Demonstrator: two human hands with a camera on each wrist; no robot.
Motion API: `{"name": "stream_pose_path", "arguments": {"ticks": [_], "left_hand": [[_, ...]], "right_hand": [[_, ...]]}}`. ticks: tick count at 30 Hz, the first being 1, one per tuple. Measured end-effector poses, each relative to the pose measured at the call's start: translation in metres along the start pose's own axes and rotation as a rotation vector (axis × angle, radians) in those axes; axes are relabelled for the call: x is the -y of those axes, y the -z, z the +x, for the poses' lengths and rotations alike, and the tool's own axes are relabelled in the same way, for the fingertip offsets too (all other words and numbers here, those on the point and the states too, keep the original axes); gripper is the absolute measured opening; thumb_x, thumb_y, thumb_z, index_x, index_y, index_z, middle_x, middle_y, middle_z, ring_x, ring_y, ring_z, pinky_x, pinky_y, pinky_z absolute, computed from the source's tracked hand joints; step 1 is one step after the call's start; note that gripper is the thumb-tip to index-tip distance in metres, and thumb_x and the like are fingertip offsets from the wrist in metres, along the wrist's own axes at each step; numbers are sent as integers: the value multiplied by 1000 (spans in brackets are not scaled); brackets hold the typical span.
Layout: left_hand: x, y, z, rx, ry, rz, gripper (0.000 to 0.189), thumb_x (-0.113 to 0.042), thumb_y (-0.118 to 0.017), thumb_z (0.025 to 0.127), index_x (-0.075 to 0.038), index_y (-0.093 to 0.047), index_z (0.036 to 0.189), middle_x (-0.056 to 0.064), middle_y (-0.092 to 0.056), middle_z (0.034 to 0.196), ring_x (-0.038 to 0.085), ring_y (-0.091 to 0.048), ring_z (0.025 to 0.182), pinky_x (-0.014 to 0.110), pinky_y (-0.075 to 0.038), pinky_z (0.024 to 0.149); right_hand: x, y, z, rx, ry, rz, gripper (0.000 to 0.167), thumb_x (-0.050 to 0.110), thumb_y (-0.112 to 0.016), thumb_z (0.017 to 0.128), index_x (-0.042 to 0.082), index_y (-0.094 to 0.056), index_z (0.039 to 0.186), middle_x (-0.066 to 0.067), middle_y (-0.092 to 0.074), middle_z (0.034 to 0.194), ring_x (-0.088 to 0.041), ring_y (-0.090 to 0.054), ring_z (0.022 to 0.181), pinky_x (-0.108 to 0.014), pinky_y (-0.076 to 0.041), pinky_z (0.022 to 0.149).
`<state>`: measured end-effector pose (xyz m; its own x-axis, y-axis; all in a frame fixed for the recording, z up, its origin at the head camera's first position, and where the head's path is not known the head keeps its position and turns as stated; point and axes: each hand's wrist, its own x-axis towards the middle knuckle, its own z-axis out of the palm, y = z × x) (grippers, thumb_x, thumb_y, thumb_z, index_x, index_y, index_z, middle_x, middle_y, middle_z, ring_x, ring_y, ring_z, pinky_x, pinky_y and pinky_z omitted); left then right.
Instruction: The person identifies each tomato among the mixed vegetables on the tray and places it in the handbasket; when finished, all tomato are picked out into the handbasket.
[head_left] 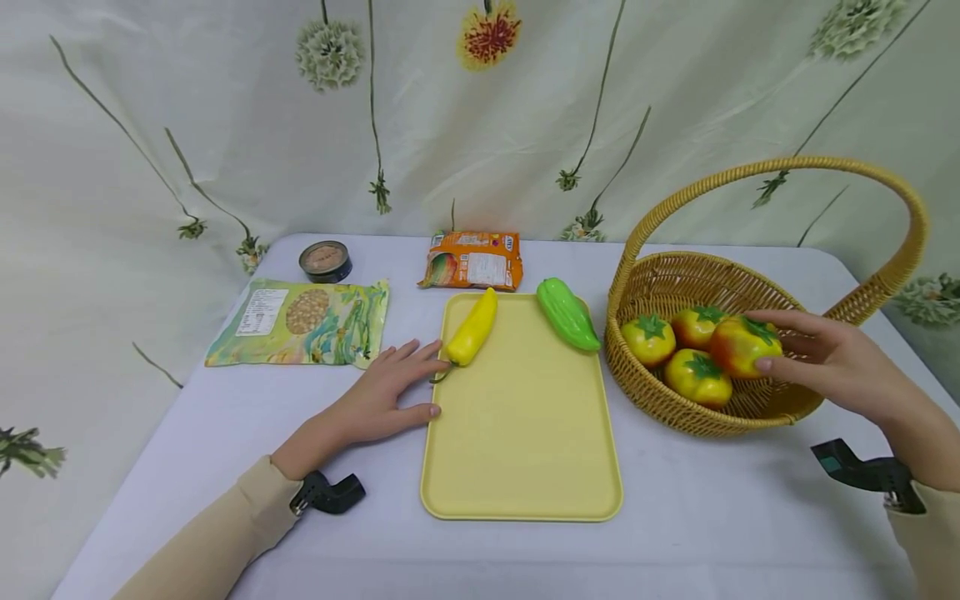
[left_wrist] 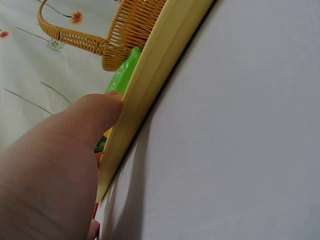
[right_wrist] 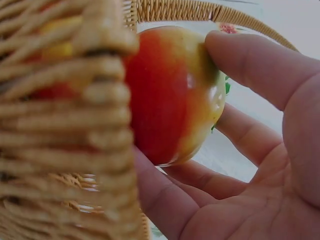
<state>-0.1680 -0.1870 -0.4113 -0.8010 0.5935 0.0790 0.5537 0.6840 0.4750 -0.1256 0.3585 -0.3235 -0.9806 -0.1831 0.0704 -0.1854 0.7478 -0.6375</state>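
Observation:
My right hand [head_left: 847, 358] holds a red-and-yellow persimmon [head_left: 744, 347] by its sides, thumb opposite fingers, at the right part of a wicker basket [head_left: 690, 421]. Several more persimmons [head_left: 698, 377] with green leafy tops lie in the basket. In the right wrist view, the woven wall hides part of the held persimmon [right_wrist: 170, 95]. My left hand [head_left: 382, 396] rests at the left edge of a yellow tray [head_left: 525, 442], fingers extended and thumb touching the rim. A yellow pepper [head_left: 472, 329] lies by its fingertips on the tray; a green pepper [head_left: 567, 315] lies at the tray's far right corner.
Behind the tray lies an orange snack packet [head_left: 474, 261]. A green-and-yellow bag [head_left: 300, 323] and a round dark tin [head_left: 326, 262] are at the far left. The basket's tall handle [head_left: 780, 167] arches above the right side. A floral cloth [head_left: 420, 108] hangs behind the table.

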Motion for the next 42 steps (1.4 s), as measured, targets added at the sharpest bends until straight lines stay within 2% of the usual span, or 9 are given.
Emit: {"name": "stream_pose_path", "arguments": {"ticks": [4,8,10,12,15,22,31,37,42], "left_hand": [[0,0,0,3,6,-4,59,-43,-69,92,-20,-56,145,10,-36,166,47,-26,154,71,-15,122],[-1,1,0,0,1,-4,59,-42,-70,92,-20,-56,145,11,-37,165,47,-26,154,71,-15,122],[-1,1,0,-5,-5,0,59,-42,-70,92,-20,-57,145,11,-37,165,48,-27,153,71,-16,121],[-1,0,0,-8,-7,1,59,-42,-70,92,-19,-57,145,12,-37,165,48,-27,153,72,-16,121],[-1,0,0,-11,-9,7,58,-41,-69,92,-19,-57,145,12,-38,165,49,-27,153,72,-16,121],[-3,0,0,-4,-2,6,59,-42,-70,92,-19,-57,145,11,-37,165,47,-26,154,70,-16,122],[-2,0,1,3,7,3,58,-42,-69,93,-19,-56,145,9,-36,166,46,-25,155,70,-14,123],[-1,-1,1,-6,-3,6,57,-41,-69,93,-19,-57,145,11,-37,165,48,-26,153,72,-16,121],[-1,0,0,2,9,-6,58,-41,-69,93,-20,-56,145,10,-36,166,46,-25,154,71,-14,122]], "right_hand": [[-4,2,1,10,-21,-14,57,8,-73,93,-1,-49,143,-29,-50,139,11,-56,97,-12,-54,67],[-7,4,2,13,-20,-21,57,9,-74,93,-1,-50,143,-28,-50,140,17,-50,98,-12,-55,68],[-8,5,2,19,-21,-26,57,9,-74,93,-2,-49,143,-30,-50,139,2,-64,98,-16,-58,68],[-8,6,2,27,-33,-38,57,11,-73,94,-2,-48,143,-33,-49,140,-28,-72,104,-25,-62,68],[-9,8,2,37,-45,-53,58,11,-72,94,-4,-47,144,-38,-49,139,-66,-55,114,-39,-64,67],[-10,10,1,28,-45,-100,56,11,-74,93,-4,-50,141,-38,-54,131,-58,-62,101,-38,-63,63],[-7,11,3,84,-86,-153,58,18,-73,94,-2,-50,144,-40,-51,134,-66,-56,110,-53,-63,72],[-4,7,7,90,-85,-198,58,20,-76,92,-1,-53,142,-38,-57,127,-52,-63,100,-46,-61,71],[-4,4,10,101,-83,-209,58,23,-75,93,0,-54,142,-39,-55,132,-59,-60,107,-66,-56,84]]}}
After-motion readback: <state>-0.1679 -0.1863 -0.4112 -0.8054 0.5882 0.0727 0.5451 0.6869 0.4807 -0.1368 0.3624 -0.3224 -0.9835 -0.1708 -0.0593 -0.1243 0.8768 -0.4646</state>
